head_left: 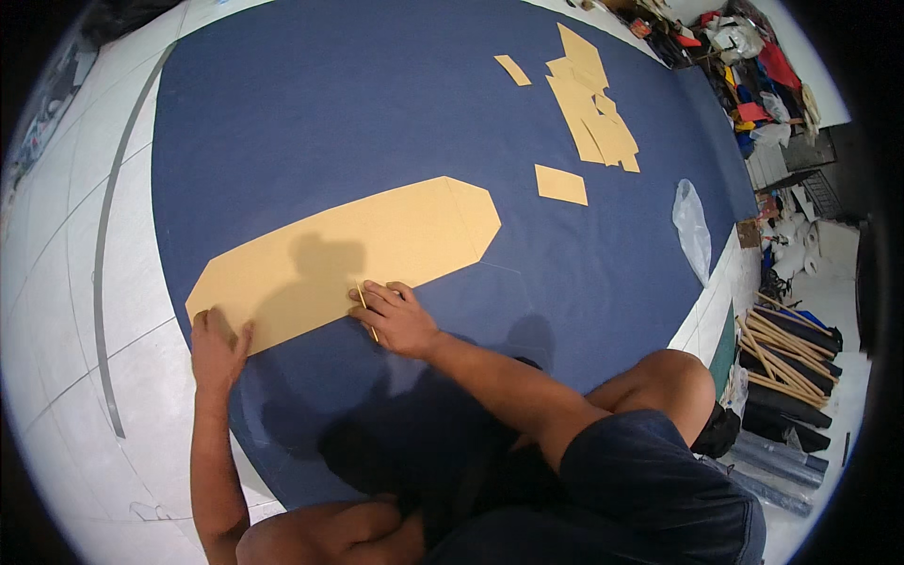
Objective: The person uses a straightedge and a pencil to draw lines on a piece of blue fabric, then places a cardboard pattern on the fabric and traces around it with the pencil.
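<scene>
A long tan cardboard pattern piece (395,226) with cut-off corners lies flat on dark blue fabric (330,113). My left hand (218,350) rests on its left end near the edge of the cloth, thumb apart from the fingers, holding nothing. Along the near edge of the cardboard is my right hand (400,320), with a thin yellow pencil-like stick (360,295) between its fingers. Its fingertips touch the cardboard. Faint light lines show on the cloth just right of the piece.
Smaller cardboard pieces (589,113) lie overlapped at the far right of the fabric, with a loose rectangle (561,185) nearer. A clear plastic bag (692,231) sits by the right edge. A long metal strip (105,282) lies on the white floor tiles at left. Wooden sticks (782,348) and rolls are stacked right.
</scene>
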Available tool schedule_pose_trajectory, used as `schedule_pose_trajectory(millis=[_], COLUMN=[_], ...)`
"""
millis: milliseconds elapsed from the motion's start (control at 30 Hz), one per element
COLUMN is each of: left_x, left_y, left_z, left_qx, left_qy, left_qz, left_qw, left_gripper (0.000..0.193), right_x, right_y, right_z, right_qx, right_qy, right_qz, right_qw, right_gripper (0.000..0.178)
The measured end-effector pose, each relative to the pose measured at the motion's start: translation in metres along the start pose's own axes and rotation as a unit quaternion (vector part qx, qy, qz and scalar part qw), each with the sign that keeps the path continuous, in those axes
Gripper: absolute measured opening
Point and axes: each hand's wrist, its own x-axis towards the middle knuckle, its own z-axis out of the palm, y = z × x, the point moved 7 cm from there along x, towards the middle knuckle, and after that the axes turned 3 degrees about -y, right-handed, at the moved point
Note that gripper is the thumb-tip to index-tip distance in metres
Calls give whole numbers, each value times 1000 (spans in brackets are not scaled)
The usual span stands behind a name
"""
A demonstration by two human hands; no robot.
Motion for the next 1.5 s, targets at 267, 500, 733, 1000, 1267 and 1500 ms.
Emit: schedule_pose_trajectory(millis=[267, 500, 733, 1000, 1267, 1500], left_x=[-12, -22, -38, -42, -44, -46], left_y=[25, 55, 80, 79, 76, 80], left_z=[-17, 7, 31, 35, 36, 33], left_qx=[34, -82, -78, -125, -221, -171], left_qy=[-31, -39, 32, 33, 86, 99], left_qz=[-57, -66, -107, -121, -99, -88], left_qw=[997, 994, 991, 984, 967, 976], left_gripper=[92, 59, 67, 71, 49, 42], right_x=[21, 24, 59, 198, 228, 228], right_y=[-18, -24, -36, -120, -166, -175], right_z=[4, -13, -44, -32, 39, 35], right_qx=[-46, 2, 54, 348, 324, 319], right_qy=[-84, -51, -102, -173, -328, -346], right_qz=[17, -17, -24, -34, -126, -182], right_qw=[995, 999, 993, 921, 878, 863], right_gripper=[37, 36, 30, 25, 24, 16])
